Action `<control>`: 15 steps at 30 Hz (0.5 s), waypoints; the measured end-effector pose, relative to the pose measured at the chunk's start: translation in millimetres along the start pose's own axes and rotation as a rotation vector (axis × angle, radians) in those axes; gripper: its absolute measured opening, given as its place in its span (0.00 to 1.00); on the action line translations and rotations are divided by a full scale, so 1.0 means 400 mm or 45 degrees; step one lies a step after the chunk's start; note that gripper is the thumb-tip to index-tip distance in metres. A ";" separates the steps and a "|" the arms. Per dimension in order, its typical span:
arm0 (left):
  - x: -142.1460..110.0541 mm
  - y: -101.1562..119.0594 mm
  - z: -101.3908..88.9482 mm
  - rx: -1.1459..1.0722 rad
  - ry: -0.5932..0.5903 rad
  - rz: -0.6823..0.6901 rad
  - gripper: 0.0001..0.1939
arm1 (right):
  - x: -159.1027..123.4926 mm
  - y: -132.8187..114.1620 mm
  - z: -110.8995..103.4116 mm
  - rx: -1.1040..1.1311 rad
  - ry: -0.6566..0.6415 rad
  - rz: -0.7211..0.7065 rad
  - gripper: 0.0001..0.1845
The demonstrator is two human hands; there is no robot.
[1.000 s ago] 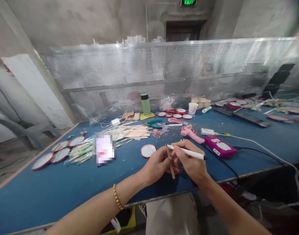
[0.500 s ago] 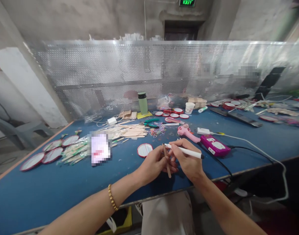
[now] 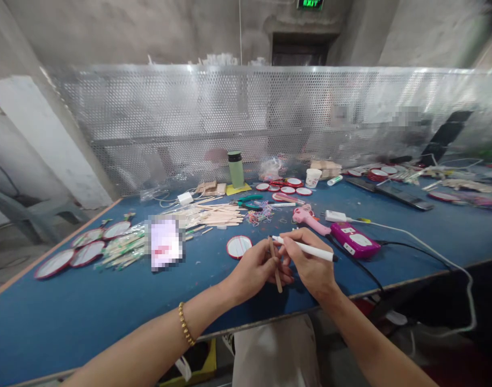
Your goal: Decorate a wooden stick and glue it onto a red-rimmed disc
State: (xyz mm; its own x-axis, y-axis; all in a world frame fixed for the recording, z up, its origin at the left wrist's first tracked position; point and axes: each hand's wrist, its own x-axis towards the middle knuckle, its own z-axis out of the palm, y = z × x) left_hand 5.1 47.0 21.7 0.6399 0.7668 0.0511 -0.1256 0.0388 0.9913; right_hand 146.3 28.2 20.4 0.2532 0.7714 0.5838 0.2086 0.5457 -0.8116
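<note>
Between the thumb and fingers of my left hand [image 3: 256, 266] is a flat wooden craft stick [image 3: 277, 278], slanting down toward the table's front edge. My right hand [image 3: 310, 269] grips a white marker [image 3: 315, 250] with a black end. The marker's tip meets the stick's upper end, or is very close to it; I cannot tell which. Just beyond my left hand lies a round white disc with a red rim [image 3: 238, 247]. Farther back are a pile of wooden sticks [image 3: 222, 215] and a heap of small coloured rubber bands [image 3: 261, 213].
A pink glue gun [image 3: 310, 220] and a purple power strip [image 3: 355, 240] with cables lie to the right. At the left are a lit phone [image 3: 165, 244], bagged sticks [image 3: 123, 248] and red-rimmed discs [image 3: 55, 264]. A green bottle [image 3: 236, 171] and paper cup [image 3: 312, 178] stand behind.
The view has shifted very slightly. Both hands, the craft stick and the marker keep almost the same position.
</note>
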 end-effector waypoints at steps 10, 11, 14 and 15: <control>0.000 -0.004 -0.002 0.008 -0.004 -0.004 0.18 | 0.002 -0.003 -0.001 -0.017 -0.001 -0.016 0.08; 0.000 -0.004 -0.002 0.008 -0.006 -0.007 0.18 | 0.003 -0.003 0.000 -0.020 0.008 -0.022 0.07; 0.000 -0.004 -0.003 0.007 -0.011 -0.012 0.19 | 0.004 -0.002 0.001 -0.022 0.031 -0.025 0.07; 0.000 -0.004 -0.003 0.005 -0.013 -0.011 0.19 | 0.005 -0.002 0.002 -0.022 0.030 -0.024 0.07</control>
State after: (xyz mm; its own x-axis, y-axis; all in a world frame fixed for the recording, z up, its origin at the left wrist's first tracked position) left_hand 4.4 47.6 20.0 0.6488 0.7597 0.0438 -0.1173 0.0429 0.9922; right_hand 146.0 29.3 22.2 0.2711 0.7531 0.5995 0.2298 0.5542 -0.8001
